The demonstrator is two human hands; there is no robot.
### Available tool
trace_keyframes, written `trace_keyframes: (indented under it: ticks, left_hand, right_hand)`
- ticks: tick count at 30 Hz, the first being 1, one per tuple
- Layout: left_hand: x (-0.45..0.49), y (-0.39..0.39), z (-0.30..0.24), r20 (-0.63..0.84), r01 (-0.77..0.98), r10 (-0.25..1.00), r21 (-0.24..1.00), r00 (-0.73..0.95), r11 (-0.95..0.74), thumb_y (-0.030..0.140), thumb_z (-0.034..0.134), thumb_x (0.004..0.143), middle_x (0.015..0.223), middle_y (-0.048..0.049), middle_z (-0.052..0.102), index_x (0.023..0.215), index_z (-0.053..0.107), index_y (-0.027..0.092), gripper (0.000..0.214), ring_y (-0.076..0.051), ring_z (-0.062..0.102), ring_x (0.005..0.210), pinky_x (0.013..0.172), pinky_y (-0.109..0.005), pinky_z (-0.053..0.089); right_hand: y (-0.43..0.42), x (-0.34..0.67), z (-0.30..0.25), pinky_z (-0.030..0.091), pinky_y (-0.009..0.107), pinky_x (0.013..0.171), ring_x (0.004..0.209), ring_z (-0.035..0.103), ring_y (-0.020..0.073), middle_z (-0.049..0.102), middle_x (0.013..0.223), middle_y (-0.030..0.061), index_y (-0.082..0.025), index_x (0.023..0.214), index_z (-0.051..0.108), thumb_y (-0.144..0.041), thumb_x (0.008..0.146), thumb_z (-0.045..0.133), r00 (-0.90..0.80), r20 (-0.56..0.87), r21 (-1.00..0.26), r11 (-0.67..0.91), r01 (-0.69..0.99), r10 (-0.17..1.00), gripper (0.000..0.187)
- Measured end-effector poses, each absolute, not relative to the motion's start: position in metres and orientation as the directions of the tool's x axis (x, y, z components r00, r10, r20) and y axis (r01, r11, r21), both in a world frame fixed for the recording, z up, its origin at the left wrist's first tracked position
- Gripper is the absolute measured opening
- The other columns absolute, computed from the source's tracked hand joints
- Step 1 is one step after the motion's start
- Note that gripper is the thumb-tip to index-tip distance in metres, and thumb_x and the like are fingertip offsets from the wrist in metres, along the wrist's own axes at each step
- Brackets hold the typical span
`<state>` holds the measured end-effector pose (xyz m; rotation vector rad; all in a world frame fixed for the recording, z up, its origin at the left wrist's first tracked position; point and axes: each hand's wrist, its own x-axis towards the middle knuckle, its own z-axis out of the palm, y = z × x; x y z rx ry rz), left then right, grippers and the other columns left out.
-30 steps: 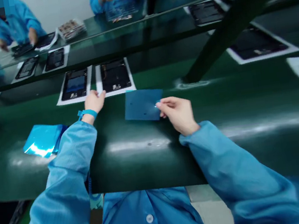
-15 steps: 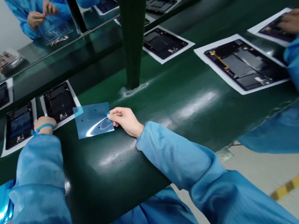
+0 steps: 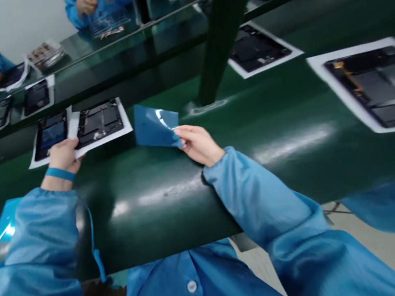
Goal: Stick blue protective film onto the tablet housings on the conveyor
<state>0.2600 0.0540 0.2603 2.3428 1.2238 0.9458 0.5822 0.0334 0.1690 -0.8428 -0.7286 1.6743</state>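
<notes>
At centre-left my left hand [image 3: 64, 157] pinches a white sheet [image 3: 74, 125] under a dark device [image 3: 101, 120]; mid-frame, my right hand [image 3: 199, 142] pinches blue film [image 3: 152, 129].

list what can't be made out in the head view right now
All in the head view:
Blue film: right edge partly hidden by the fingers of the right hand.
Dark device with blue panel: lower right corner, covered by the left hand.
Shiny blue packet: right side, hidden by the left sleeve.
Large device at right: cut off by the picture edge.
Small parts at the clear tray: too small, blurred.
</notes>
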Motion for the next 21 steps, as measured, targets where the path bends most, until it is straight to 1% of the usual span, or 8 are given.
trace_keyframes:
  ticks: [2, 4, 6, 10, 13, 16, 19, 21]
  left_hand:
    - [0.236, 0.014, 0.234, 0.366, 0.618, 0.919, 0.692, 0.144, -0.373, 0.056, 0.047, 0.105, 0.078, 0.0011, 0.069, 0.105, 0.066, 0.014, 0.046, -0.011, 0.064, 0.069, 0.071, -0.029, 0.059]
    - [0.232, -0.041, 0.209, 0.253, 0.575, 0.965, 0.801, -0.073, -0.166, 0.059, 0.054, 0.100, 0.068, 0.0012, 0.068, 0.102, 0.066, 0.014, 0.046, -0.012, 0.064, 0.061, 0.062, -0.027, 0.058]
    - [0.248, -0.095, 0.192, -0.103, 0.242, 0.953, 0.954, -0.285, 0.175, 0.056, 0.073, 0.086, 0.076, -0.0012, 0.074, 0.111, 0.063, 0.015, 0.049, -0.016, 0.070, 0.066, 0.062, -0.029, 0.059]
    - [0.289, -0.159, 0.187, -0.343, -0.008, 0.911, 0.936, -0.227, 0.351, 0.053, 0.077, 0.082, 0.087, -0.0024, 0.077, 0.125, 0.053, 0.019, 0.060, -0.020, 0.075, 0.074, 0.073, -0.034, 0.063]
    - [0.296, -0.173, 0.194, -0.359, 0.105, 0.922, 0.921, -0.144, 0.375, 0.047, 0.069, 0.090, 0.096, -0.0046, 0.078, 0.127, 0.053, 0.020, 0.049, -0.021, 0.077, 0.083, 0.079, -0.035, 0.064]
    - [0.287, -0.177, 0.203, -0.326, 0.430, 0.941, 0.840, -0.089, 0.331, 0.040, 0.066, 0.092, 0.091, -0.0026, 0.075, 0.127, 0.057, 0.020, 0.042, -0.018, 0.074, 0.076, 0.070, -0.031, 0.059]
    - [0.273, -0.172, 0.214, -0.159, 0.797, 0.987, 0.592, -0.031, 0.120, 0.034, 0.069, 0.089, 0.078, 0.0007, 0.067, 0.121, 0.063, 0.019, 0.036, -0.016, 0.064, 0.064, 0.060, -0.028, 0.048]
    - [0.264, -0.162, 0.219, -0.001, 0.890, 0.998, 0.454, 0.058, -0.051, 0.030, 0.066, 0.091, 0.079, -0.0005, 0.065, 0.115, 0.066, 0.017, 0.028, -0.016, 0.063, 0.068, 0.062, -0.029, 0.047]
  right_hand:
    - [0.029, 0.586, 0.171, 0.032, 0.017, 0.046, 0.051, 0.039, 0.0031, 0.048, 0.055, -0.0074, -0.016, 0.069, 0.063, -0.036, 0.058, 0.095, -0.236, -0.182, -0.812, -0.281, -0.512, 0.955, 0.039]
    - [0.023, 0.588, 0.173, 0.032, 0.017, 0.044, 0.050, 0.038, 0.0031, 0.047, 0.054, -0.0064, -0.015, 0.065, 0.063, -0.036, 0.058, 0.095, -0.292, -0.200, -0.836, -0.318, -0.447, 0.935, 0.039]
    - [0.016, 0.585, 0.177, 0.033, 0.017, 0.043, 0.049, 0.039, 0.0035, 0.047, 0.054, -0.0056, -0.015, 0.064, 0.065, -0.035, 0.059, 0.095, -0.324, -0.226, -0.869, -0.340, -0.360, 0.919, 0.036]
    - [0.000, 0.572, 0.185, 0.038, 0.018, 0.042, 0.049, 0.044, 0.0048, 0.053, 0.056, -0.0032, -0.016, 0.069, 0.070, -0.036, 0.061, 0.096, -0.352, -0.298, -0.907, -0.378, -0.186, 0.887, 0.033]
    - [-0.012, 0.561, 0.186, 0.040, 0.019, 0.042, 0.049, 0.048, 0.0066, 0.057, 0.056, -0.0019, -0.018, 0.073, 0.073, -0.038, 0.060, 0.097, -0.350, -0.344, -0.917, -0.391, -0.074, 0.871, 0.034]
    - [-0.023, 0.552, 0.184, 0.041, 0.020, 0.040, 0.047, 0.050, 0.0080, 0.059, 0.054, -0.0020, -0.020, 0.073, 0.074, -0.038, 0.061, 0.097, -0.308, -0.350, -0.930, -0.368, 0.001, 0.885, 0.032]
    - [-0.030, 0.546, 0.183, 0.041, 0.020, 0.041, 0.045, 0.051, 0.0076, 0.060, 0.052, -0.0020, -0.018, 0.074, 0.074, -0.034, 0.061, 0.096, -0.254, -0.328, -0.942, -0.334, 0.019, 0.910, 0.030]
    - [-0.032, 0.542, 0.184, 0.042, 0.020, 0.042, 0.044, 0.052, 0.0073, 0.061, 0.051, -0.0017, -0.016, 0.075, 0.074, -0.030, 0.061, 0.095, -0.231, -0.318, -0.947, -0.322, 0.023, 0.919, 0.029]
